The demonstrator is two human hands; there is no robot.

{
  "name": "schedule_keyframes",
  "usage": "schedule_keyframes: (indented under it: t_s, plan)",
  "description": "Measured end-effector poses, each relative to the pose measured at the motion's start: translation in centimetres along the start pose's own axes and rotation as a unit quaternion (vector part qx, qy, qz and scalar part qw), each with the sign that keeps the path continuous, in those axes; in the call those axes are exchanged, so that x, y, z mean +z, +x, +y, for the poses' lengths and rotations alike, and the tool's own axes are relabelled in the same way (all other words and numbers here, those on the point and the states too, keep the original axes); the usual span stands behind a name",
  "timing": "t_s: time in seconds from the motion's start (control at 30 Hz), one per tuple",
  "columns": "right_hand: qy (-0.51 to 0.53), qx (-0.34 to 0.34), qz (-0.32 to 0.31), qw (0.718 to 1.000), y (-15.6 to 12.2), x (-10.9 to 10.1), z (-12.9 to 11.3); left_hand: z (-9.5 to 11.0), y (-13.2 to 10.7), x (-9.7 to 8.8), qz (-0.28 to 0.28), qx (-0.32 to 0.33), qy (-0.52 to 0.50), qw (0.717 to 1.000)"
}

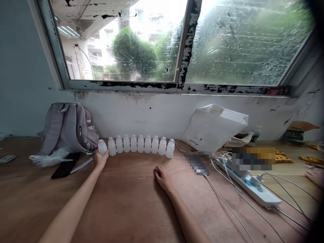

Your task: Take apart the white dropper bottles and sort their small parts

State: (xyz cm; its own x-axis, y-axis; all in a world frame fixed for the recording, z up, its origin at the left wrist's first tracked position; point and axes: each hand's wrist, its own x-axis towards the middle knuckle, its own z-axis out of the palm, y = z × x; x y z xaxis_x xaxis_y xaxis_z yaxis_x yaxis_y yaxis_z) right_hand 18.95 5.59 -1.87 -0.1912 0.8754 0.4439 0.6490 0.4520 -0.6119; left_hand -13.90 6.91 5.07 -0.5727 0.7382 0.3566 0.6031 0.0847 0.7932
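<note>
My left hand [100, 160] is closed around a small frosted white bottle [102, 147], at the left end of a row of similar bottles. It tilts slightly left, and its base is partly hidden by my fingers. Several other frosted bottles [140, 144] stand upright side by side near the wall, curving a little towards me at both ends. The rightmost bottle [170, 149] stands apart from my right hand [163, 178], which rests on the brown table [131, 202] with its fingers curled in and nothing visible in them.
A grey backpack [68, 126], a crumpled clear bag [50, 157] and a black flat item [65, 166] lie at left. To the right are a white plastic bag [215, 126], a phone [201, 167], a power strip [263, 195] and trailing cables. Another person's hand [314, 175] shows at far right.
</note>
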Motion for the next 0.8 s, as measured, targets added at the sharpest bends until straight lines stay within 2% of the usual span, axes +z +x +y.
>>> schedule_keyframes:
  t_s: [0.07,0.13,0.23,0.3,0.37,0.47,0.53,0.6,0.63,0.7,0.8]
  plan:
    - [0.007,0.0,0.0,1.0,0.0,0.0,-0.1,0.8,-2.3,-0.1,0.03,-0.004,0.0,1.0]
    - [0.015,0.001,0.001,1.0,-0.1,0.1,-0.2,1.9,-5.2,0.1,0.008,0.045,-0.046,0.998]
    - [0.029,0.007,0.01,1.0,-0.3,0.1,-0.6,4.0,-9.8,1.1,-0.088,0.1,-0.156,0.979]
    - [0.07,0.027,0.025,0.997,-0.6,-0.2,-1.3,5.4,-12.4,1.8,-0.177,0.098,-0.227,0.953]
    - [0.151,0.052,0.04,0.986,-0.8,-0.6,-2.4,6.5,-14.4,2.3,-0.274,0.065,-0.298,0.912]
    - [0.315,0.088,0.031,0.945,-1.1,-1.5,-4.6,7.3,-16.5,2.4,-0.381,-0.005,-0.382,0.842]
    - [0.436,0.12,-0.009,0.892,-1.3,-2.1,-6.2,7.2,-17.2,2.4,-0.426,-0.029,-0.394,0.814]
    - [0.516,0.145,-0.059,0.842,-1.5,-2.4,-7.5,7.0,-17.5,2.3,-0.453,-0.028,-0.382,0.805]
    - [0.535,0.155,-0.08,0.827,-1.7,-2.5,-8.0,6.9,-17.5,2.4,-0.46,-0.025,-0.377,0.804]
    - [0.553,0.173,-0.094,0.81,-1.9,-2.5,-8.7,6.8,-17.6,2.5,-0.468,-0.032,-0.376,0.799]
    - [0.58,0.2,-0.065,0.787,-2.0,-2.1,-8.9,6.9,-17.8,2.7,-0.48,-0.069,-0.378,0.788]
